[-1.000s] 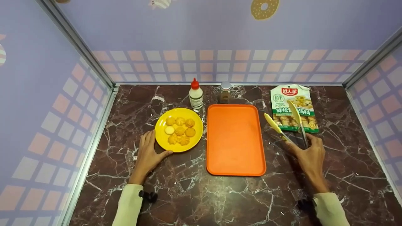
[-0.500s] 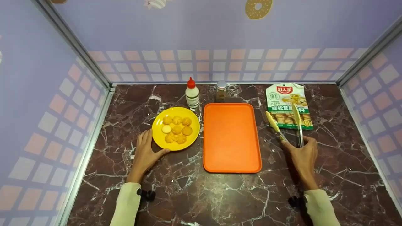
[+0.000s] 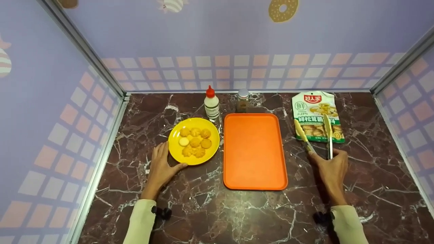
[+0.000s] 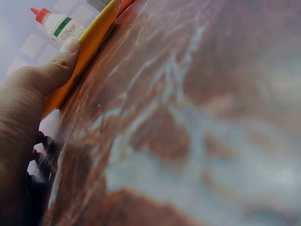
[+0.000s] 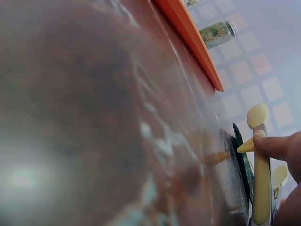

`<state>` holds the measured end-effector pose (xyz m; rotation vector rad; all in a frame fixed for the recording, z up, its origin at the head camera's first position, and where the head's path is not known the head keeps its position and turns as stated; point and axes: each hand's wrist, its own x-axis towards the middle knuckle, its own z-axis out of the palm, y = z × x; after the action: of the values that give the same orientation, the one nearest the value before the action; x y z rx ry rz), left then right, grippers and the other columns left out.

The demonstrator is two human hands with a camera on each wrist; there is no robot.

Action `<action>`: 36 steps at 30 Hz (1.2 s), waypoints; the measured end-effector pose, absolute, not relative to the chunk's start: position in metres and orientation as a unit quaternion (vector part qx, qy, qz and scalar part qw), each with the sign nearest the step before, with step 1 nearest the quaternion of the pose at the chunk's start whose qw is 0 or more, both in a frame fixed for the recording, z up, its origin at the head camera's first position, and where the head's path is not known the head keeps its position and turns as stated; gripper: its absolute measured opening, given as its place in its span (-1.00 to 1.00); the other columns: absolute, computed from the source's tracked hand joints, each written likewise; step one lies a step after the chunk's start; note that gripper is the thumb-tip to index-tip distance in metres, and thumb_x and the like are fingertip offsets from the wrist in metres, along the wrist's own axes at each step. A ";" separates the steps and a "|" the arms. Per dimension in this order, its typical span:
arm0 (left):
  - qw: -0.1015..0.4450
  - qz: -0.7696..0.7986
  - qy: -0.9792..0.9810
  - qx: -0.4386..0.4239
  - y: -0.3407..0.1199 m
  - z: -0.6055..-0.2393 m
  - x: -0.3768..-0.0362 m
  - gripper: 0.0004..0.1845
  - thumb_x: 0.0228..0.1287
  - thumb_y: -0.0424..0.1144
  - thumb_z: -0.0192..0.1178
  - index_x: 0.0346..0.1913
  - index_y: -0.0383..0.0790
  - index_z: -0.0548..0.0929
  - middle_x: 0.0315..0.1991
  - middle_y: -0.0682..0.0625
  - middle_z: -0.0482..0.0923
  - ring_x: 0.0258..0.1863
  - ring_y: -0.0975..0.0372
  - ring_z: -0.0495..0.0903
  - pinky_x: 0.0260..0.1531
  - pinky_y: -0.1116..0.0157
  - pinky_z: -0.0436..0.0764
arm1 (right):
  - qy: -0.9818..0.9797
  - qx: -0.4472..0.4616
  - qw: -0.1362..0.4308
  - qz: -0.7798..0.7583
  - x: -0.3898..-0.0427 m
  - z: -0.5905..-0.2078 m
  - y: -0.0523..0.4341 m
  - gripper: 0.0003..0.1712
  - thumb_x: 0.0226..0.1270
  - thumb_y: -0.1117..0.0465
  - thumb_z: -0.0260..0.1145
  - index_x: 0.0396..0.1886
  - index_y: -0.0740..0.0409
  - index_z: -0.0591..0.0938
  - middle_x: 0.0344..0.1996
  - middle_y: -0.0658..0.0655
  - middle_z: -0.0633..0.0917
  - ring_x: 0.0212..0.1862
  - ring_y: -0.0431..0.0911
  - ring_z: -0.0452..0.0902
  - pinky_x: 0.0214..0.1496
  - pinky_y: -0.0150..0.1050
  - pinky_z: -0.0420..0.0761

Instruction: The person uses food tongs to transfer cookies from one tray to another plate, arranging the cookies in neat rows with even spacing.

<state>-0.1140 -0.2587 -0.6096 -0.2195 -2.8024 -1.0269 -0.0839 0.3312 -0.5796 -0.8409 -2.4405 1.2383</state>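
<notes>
In the head view my left hand (image 3: pixel 162 171) holds the rim of a yellow plate (image 3: pixel 214 130), fingers along its left side and thumb at its near edge. The left wrist view has the thumb (image 4: pixel 61 66) against that rim. Several cookies (image 3: pixel 195 141) lie on the plate. On the right, my right hand (image 3: pixel 332 167) grips metal tongs (image 3: pixel 330 149) with yellow tips. Their two arms stand apart with nothing between them, and the tips overlap the lower part of a green-and-white food packet (image 3: pixel 312 108). The right wrist view shows the thumb pressing a yellow tong part (image 5: pixel 262 188).
An orange tray (image 3: pixel 254 152) lies between the hands, just right of the plate. Behind stand a red-capped squeeze bottle (image 3: pixel 212 105) and a small jar with a grey lid (image 3: pixel 243 101). Walls enclose the dark marbled table (image 3: pixel 237 217) at the back and both sides.
The tongs have swung to the right over the packet, with their tips still apart. My left hand stays at the plate. The whole head view shifts slightly between frames.
</notes>
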 end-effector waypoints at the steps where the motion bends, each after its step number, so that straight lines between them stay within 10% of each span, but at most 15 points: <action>1: 0.076 -0.343 -0.933 -0.074 -0.258 -0.610 -0.114 0.35 0.07 0.20 0.71 0.75 -0.35 0.18 0.65 -0.36 0.24 0.64 -0.23 0.13 0.61 -0.27 0.15 | -0.843 -0.292 0.137 0.430 -0.084 -0.580 0.332 -0.01 0.23 -0.14 0.72 0.38 0.40 0.49 0.18 0.39 0.57 0.16 0.24 0.49 0.24 0.15 0.43; 36: 0.083 -0.339 -0.934 -0.077 -0.257 -0.609 -0.113 0.33 0.09 0.22 0.70 0.76 -0.28 0.19 0.67 -0.33 0.24 0.65 -0.22 0.14 0.61 -0.29 0.13 | -0.855 -0.297 0.149 0.399 -0.084 -0.586 0.331 0.05 0.35 -0.15 0.61 0.46 0.52 0.36 0.29 0.56 0.45 0.33 0.43 0.36 0.46 0.32 0.31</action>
<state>-0.1133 -0.2568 -0.6089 -0.2307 -2.7880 -1.0137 -0.0840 0.3307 -0.5862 -0.8533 -2.4558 1.1472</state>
